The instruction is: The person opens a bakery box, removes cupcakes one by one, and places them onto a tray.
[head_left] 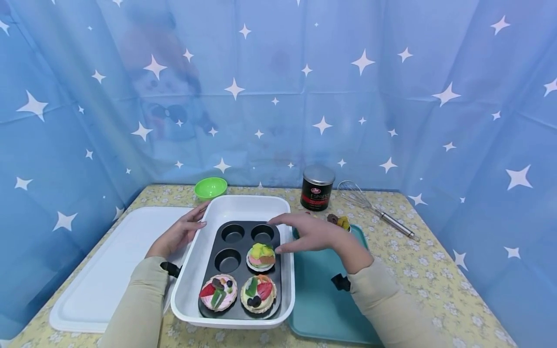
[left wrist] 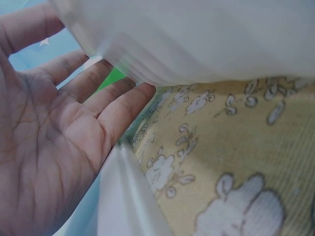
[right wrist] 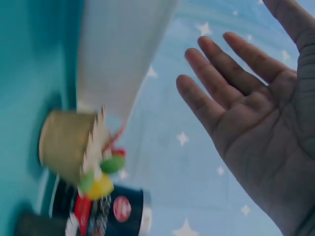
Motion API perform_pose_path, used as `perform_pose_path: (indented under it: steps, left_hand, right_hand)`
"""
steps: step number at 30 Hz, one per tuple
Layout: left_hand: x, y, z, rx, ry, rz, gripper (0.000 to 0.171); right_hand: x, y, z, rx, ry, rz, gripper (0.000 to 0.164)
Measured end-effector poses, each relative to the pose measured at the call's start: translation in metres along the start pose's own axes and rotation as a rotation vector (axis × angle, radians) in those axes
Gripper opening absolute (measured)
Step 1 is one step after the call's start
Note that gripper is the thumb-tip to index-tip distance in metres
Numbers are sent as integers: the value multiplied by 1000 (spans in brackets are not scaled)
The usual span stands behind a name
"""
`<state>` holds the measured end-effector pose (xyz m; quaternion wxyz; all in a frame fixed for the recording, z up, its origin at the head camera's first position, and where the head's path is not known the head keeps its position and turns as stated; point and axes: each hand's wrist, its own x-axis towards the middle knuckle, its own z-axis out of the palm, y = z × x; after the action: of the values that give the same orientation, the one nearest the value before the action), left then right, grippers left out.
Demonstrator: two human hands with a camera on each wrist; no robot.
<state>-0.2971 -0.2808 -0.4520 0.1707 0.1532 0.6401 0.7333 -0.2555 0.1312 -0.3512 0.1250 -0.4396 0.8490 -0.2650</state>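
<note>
Beige sleeves [head_left: 138, 292] flank the white tray [head_left: 243, 208], three cupcakes [head_left: 260, 294] in its muffin pan [head_left: 246, 238]; your left hand [head_left: 179, 234], fingers straight, apparently touches the side; your right hand [head_left: 314, 232] hovers above, fingers spread.

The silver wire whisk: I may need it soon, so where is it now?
In the head view, the whisk lies at right on the yellow floral tablecloth, just right of the black cylindrical espresso can.

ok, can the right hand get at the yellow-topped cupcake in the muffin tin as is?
Looks like yes: the right hand is free, its thumb close by the yellow-topped cupcake. Nothing covers the topping, and the white tray's wall doesn't seem to block access from above.
</note>
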Motion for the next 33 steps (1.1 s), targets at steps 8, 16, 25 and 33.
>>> perform_pose_path:
  steps: [8,16,25,33]
  left_hand:
    - [1,-1,1,32,23,4,75]
    - [0,-2,0,19,19,-2,75]
    - [1,-1,-1,56,35,-5,77]
    - [1,-1,1,37,38,-4,76]
  right_hand:
    - [13,-4,29,13,-80,-35,67]
    - [25,1,56,-110,-89,-53,70]
    - [27,-5,62,-248,-50,45,72]
    - [26,-7,62,-244,-43,53,69]
